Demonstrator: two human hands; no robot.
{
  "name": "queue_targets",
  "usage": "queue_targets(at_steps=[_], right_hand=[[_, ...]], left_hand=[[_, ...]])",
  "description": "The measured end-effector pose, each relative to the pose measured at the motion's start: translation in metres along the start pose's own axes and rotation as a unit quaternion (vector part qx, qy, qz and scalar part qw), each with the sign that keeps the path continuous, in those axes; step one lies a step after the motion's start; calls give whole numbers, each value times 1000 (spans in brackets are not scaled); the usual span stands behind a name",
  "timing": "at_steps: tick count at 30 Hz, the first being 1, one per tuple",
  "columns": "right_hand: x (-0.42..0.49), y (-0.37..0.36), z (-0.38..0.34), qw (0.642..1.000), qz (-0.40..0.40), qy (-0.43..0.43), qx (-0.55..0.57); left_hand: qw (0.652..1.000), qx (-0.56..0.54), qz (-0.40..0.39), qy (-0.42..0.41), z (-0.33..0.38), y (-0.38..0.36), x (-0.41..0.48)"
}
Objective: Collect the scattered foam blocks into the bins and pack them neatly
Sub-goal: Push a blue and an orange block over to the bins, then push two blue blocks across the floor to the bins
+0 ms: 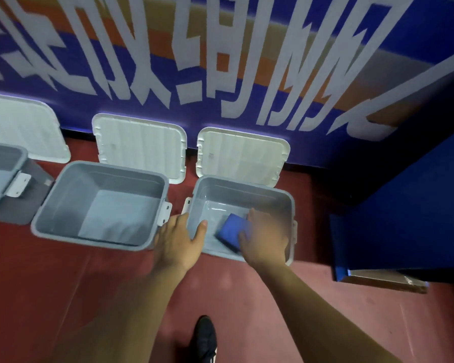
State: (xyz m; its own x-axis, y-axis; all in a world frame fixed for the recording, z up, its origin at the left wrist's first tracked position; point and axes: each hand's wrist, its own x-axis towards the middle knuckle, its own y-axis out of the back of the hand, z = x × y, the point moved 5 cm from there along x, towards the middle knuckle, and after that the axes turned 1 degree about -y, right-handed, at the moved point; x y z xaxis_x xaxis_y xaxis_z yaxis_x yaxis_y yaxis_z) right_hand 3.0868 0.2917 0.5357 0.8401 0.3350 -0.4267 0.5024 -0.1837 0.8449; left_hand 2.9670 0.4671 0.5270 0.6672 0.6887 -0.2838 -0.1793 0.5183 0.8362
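Note:
Three grey bins stand in a row on the red floor by the wall. A blue foam block point(230, 230) is inside the right bin point(286, 203), tilted, and my right hand point(265, 237) grips it from above within the bin. My left hand point(178, 238) rests on that bin's near left corner, thumb over the rim and fingers relaxed. The middle bin point(63, 195) holds no block that I can see. Only part of the left bin point(0, 153) shows at the frame's edge.
White lids point(139, 145) lean against the blue lettered wall behind the bins. A dark blue box or panel point(393, 231) stands close on the right. My black shoe point(205, 339) is on the floor below my arms.

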Motion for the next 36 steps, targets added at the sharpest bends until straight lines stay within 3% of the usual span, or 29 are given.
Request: queue_targets(at_steps=[5, 9, 13, 17, 25, 32, 36], right_hand=[[-59, -74, -42, 994, -38, 93, -38], [-132, -160, -78, 978, -80, 181, -70], [-242, -257, -107, 947, -145, 259, -120], [-364, -350, -132, 894, -193, 361, -182], [-611, -501, -185, 748, -239, 557, -271], [-792, -591, -175, 619, -268, 677, -294], [-843, -626, -165, 571, -284, 709, -301]], left_hand=[[999, 13, 37, 13, -89, -2, -69], [994, 4, 76, 81, -192, -6, -156], [980, -8, 100, 173, -311, -12, -281], [950, 2, 114, 291, -418, -10, -419], [833, -54, 238, 496, -575, -13, -680], [703, -121, 264, 649, -626, -56, -859], [636, -160, 276, 703, -639, -81, -903]])
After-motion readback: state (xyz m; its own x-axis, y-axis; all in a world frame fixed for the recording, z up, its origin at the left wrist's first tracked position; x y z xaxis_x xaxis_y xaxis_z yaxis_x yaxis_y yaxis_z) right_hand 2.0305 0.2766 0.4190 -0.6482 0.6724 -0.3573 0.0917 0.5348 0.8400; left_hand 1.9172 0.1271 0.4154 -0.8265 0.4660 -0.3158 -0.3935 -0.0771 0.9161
